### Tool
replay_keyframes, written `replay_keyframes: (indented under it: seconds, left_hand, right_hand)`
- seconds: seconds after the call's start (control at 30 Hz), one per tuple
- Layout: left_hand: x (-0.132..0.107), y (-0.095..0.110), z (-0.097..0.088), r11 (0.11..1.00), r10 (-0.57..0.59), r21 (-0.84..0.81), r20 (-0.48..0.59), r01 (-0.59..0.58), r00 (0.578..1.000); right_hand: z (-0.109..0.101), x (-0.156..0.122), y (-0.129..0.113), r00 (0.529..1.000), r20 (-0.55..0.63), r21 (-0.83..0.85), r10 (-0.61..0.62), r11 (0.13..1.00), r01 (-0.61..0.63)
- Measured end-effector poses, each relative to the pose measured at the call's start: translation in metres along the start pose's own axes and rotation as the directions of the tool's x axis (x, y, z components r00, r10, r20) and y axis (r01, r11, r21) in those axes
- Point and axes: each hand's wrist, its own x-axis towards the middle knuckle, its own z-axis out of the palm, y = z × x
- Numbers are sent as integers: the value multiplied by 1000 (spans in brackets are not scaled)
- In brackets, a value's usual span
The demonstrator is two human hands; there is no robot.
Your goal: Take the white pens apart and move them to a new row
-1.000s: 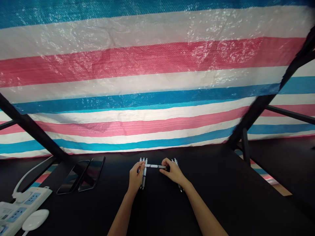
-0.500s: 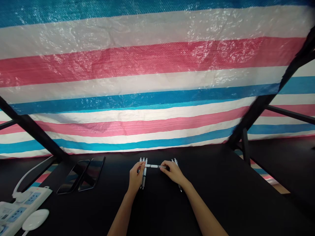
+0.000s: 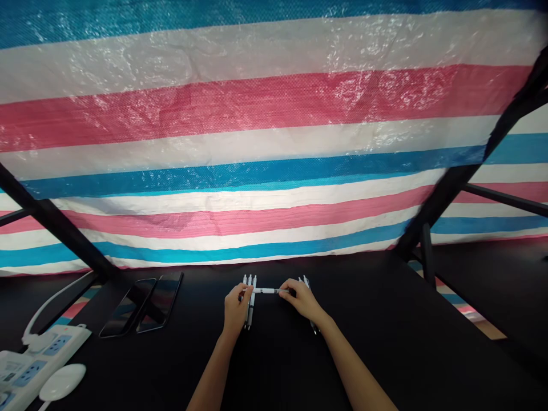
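A white pen (image 3: pixel 266 291) lies level between my two hands, one end in each. My left hand (image 3: pixel 236 308) pinches its left end, with fingers closed. On the right end, my right hand (image 3: pixel 301 299) closes thumb and fingers. Beneath and beside my left fingers, several white and grey pens (image 3: pixel 250 314) lie side by side on the black table (image 3: pixel 274 365), pointing away from me. More pens (image 3: pixel 306 281) lie partly hidden under my right hand, their tips showing below it.
Two dark phones (image 3: pixel 159 302) rest side by side at the left. Nearer the left corner are a white power strip (image 3: pixel 55 345) with a plugged-in cable and a white rounded device (image 3: pixel 63 382). Black frame bars (image 3: pixel 422 222) and a striped plastic sheet (image 3: pixel 257 125) stand behind.
The held pen and both hands have shifted only very slightly. Both hands keep their hold on the pen; the other things stay put.
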Motion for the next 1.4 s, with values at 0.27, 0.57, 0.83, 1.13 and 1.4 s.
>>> replay_keyframes:
  seconds: [0.27,0.57,0.83,1.13,1.4]
  left_hand:
    - [0,-3,1,993,-93,-86,-93,86,991]
    - [2,-4,-6,929,-303,-286,-219,236,927]
    - [2,-4,-6,928,-314,-273,-209,253,926]
    - [2,-5,-6,941,-289,-240,-205,239,935]
    - [2,-7,-4,944,-281,-232,-193,235,940]
  right_hand:
    - [0,-1,3,999,-32,83,9,997,-6]
    - [-2,2,13,984,-162,275,77,961,-29]
    - [-2,2,15,971,-199,350,130,935,-53]
    - [-4,1,9,973,-189,313,135,947,-71]
    - [-4,1,8,977,-169,286,128,955,-76]
